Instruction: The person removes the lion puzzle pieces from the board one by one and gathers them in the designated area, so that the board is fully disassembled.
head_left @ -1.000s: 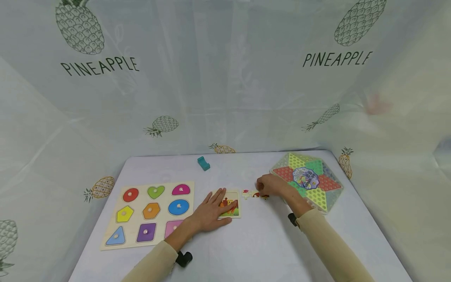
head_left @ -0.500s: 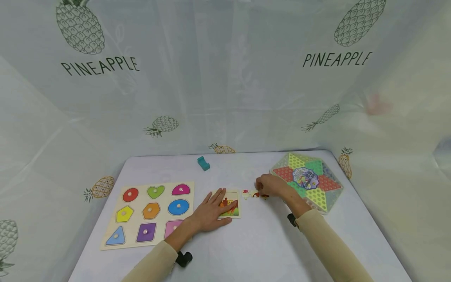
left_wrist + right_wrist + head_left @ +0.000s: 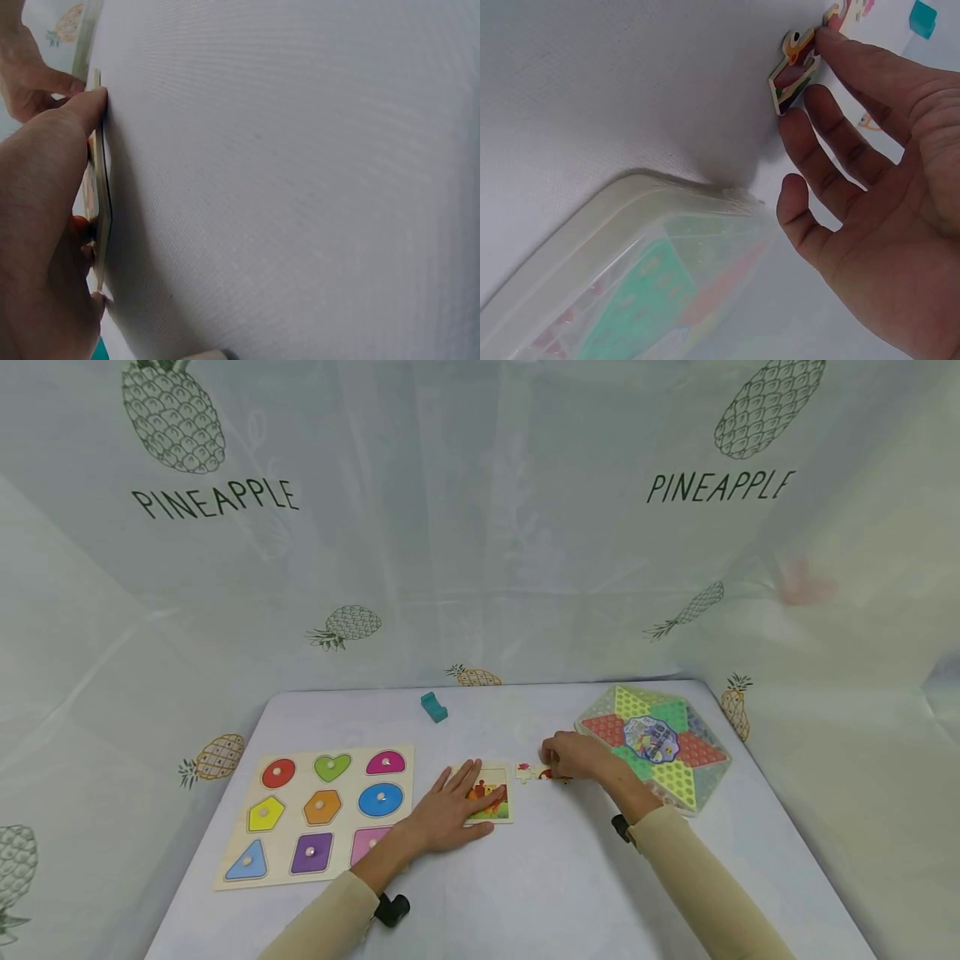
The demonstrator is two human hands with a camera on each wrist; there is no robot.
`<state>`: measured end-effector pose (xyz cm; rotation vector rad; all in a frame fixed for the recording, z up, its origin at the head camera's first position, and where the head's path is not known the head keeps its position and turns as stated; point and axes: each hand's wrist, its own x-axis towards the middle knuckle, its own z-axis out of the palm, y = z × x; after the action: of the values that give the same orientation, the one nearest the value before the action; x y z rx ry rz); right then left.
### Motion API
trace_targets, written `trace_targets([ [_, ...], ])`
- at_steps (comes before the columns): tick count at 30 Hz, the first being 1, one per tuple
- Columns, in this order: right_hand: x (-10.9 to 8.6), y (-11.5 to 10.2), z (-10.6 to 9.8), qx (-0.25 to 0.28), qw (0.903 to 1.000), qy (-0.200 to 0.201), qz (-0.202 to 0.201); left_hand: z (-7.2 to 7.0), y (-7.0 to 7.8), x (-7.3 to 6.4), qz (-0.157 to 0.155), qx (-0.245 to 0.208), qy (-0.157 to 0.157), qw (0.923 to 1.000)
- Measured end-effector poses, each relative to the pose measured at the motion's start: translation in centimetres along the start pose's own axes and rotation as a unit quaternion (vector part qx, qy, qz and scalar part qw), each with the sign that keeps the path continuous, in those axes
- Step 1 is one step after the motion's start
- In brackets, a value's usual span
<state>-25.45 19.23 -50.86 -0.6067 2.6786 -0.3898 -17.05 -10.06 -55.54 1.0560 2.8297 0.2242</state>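
Note:
In the head view my left hand point(image 3: 450, 816) lies with fingers spread over a small picture puzzle board point(image 3: 497, 768), covering its left part. The left wrist view shows the board edge-on as a thin panel point(image 3: 103, 202), with the thumb at its edge. To the board's right, several jigsaw pieces lie in a row; a piece with a pink print point(image 3: 523, 772) is nearest it. My right hand point(image 3: 577, 755) has its thumb and forefinger at a reddish-brown jigsaw piece point(image 3: 545, 774). In the right wrist view, another jigsaw piece point(image 3: 791, 75) lies near the other, curled fingers.
A wooden shape board point(image 3: 285, 860) with knobbed coloured shapes lies at the left. A hexagonal game board point(image 3: 678, 777) is at the right, below my right forearm. A small teal block point(image 3: 433, 707) sits near the back edge. A pineapple-print curtain point(image 3: 480, 527) hangs behind.
My right hand has shifted slightly left along the row of jigsaw pieces. The left hand keeps its place on the puzzle board.

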Motion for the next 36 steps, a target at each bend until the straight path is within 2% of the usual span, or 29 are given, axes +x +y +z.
trace_targets([
  [9,0.1,-0.1,0.0,0.011,0.9999,-0.001,0.000,-0.3,0.0,0.0,-0.002,0.006,-0.006,1.0000],
  [20,0.1,-0.1,0.1,0.015,0.9999,0.000,0.002,0.4,-0.2,0.0,-0.005,0.019,-0.004,0.9998],
  [24,0.1,-0.2,0.1,0.017,0.9998,0.009,-0.008,0.5,-0.4,-0.1,0.002,0.014,0.010,0.9999],
  [27,0.1,-0.5,-0.1,0.023,0.9989,0.030,-0.027,0.5,-0.6,-0.2,0.011,-0.004,0.035,0.9993],
  [32,0.4,-1.5,-0.4,0.072,0.9937,0.065,-0.055,0.2,-1.6,-0.6,0.003,-0.024,0.062,0.9978],
  [36,0.8,-3.0,-0.7,0.124,0.9874,0.062,-0.076,-0.1,-2.2,-1.2,-0.011,-0.021,0.061,0.9978],
])
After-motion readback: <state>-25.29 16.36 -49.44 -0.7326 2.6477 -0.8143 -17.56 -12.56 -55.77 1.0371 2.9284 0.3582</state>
